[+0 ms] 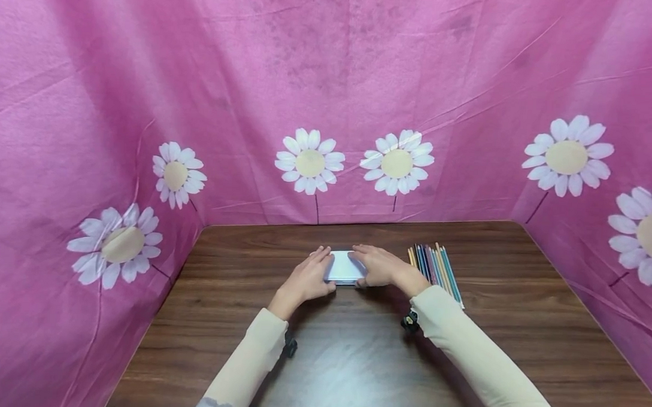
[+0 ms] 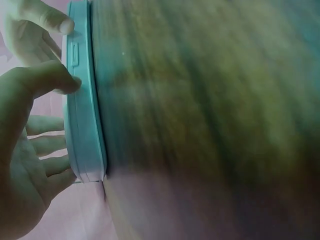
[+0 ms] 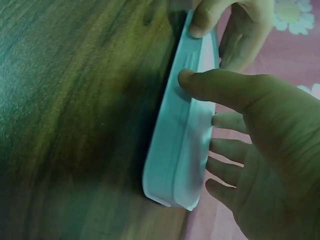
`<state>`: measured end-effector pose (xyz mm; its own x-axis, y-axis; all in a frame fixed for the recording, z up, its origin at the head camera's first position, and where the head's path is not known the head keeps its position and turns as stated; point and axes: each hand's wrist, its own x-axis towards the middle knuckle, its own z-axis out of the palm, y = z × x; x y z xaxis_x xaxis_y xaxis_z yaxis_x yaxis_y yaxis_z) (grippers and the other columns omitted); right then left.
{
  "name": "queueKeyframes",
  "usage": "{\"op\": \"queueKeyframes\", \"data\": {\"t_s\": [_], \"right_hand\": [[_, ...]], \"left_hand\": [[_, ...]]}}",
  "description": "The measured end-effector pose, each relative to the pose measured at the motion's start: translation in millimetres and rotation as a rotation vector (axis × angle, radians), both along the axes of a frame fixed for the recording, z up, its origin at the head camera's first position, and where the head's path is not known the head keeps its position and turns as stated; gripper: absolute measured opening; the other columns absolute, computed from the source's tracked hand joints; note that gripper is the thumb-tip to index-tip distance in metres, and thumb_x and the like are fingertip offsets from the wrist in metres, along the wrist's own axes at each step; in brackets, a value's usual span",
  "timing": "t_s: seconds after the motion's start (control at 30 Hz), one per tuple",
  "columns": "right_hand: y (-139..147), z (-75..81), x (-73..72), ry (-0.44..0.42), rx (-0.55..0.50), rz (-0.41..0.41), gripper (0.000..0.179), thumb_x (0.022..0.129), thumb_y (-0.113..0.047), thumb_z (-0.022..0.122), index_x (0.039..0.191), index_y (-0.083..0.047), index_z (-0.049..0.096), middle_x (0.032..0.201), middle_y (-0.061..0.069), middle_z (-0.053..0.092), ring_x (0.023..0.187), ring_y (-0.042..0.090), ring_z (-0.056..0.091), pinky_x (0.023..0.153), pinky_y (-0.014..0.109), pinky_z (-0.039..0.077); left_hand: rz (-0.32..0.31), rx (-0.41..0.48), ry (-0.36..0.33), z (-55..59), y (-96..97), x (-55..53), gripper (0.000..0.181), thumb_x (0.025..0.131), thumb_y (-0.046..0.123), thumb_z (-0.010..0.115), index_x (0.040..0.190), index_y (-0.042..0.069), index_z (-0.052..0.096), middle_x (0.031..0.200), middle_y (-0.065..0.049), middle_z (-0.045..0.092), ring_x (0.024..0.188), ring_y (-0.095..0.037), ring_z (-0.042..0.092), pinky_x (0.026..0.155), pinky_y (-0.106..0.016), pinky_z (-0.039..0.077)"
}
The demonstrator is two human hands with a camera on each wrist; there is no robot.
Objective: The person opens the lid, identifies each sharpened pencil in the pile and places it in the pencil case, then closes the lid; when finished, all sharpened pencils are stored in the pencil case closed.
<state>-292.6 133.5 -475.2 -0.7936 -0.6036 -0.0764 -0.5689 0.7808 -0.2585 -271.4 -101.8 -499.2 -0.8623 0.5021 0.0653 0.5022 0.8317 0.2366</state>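
A flat, pale case [image 1: 344, 266] with rounded corners lies on the dark wooden table [image 1: 353, 360], a little beyond its middle. My left hand [image 1: 308, 276] holds the case's left end and my right hand [image 1: 380, 266] its right end. In the left wrist view the left hand [image 2: 25, 165] has its thumb on the front edge of the case [image 2: 82, 125] and its fingers over the lid. The right wrist view shows the same hold: the right hand [image 3: 260, 150] sets its thumb on the seam of the case [image 3: 182, 145] with its fingers spread over the top.
A row of several coloured pencils [image 1: 436, 268] lies just right of my right hand. Pink cloth with white daisies [image 1: 310, 162] walls in the table on the left, back and right. Bare wood stretches in front of the case.
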Motion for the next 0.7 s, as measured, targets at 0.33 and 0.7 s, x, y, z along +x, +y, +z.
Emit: {"op": "queueKeyframes", "data": {"t_s": [0.33,0.7], "right_hand": [[1,-7.0,-2.8,0.075,0.027,-0.012,0.085,0.081,-0.033,0.088,0.152,-0.002,0.054,0.156,0.023,0.056,0.142,0.042,0.054,0.118,0.056,0.046],[-2,-14.3,-7.0,0.201,0.050,0.041,0.085,0.071,-0.040,0.091,0.143,-0.005,0.062,0.145,0.017,0.064,0.130,0.036,0.060,0.110,0.056,0.050]], "left_hand": [[0.005,-0.117,0.068,3.2,10.1,-4.1,0.076,0.084,0.035,0.084,0.146,-0.002,0.059,0.159,-0.019,0.055,0.149,-0.035,0.051,0.120,-0.045,0.048],[-0.001,-0.110,0.121,0.7,8.1,-4.8,0.070,0.080,0.032,0.086,0.138,0.000,0.065,0.155,-0.018,0.060,0.143,-0.036,0.056,0.105,-0.052,0.058]]}}
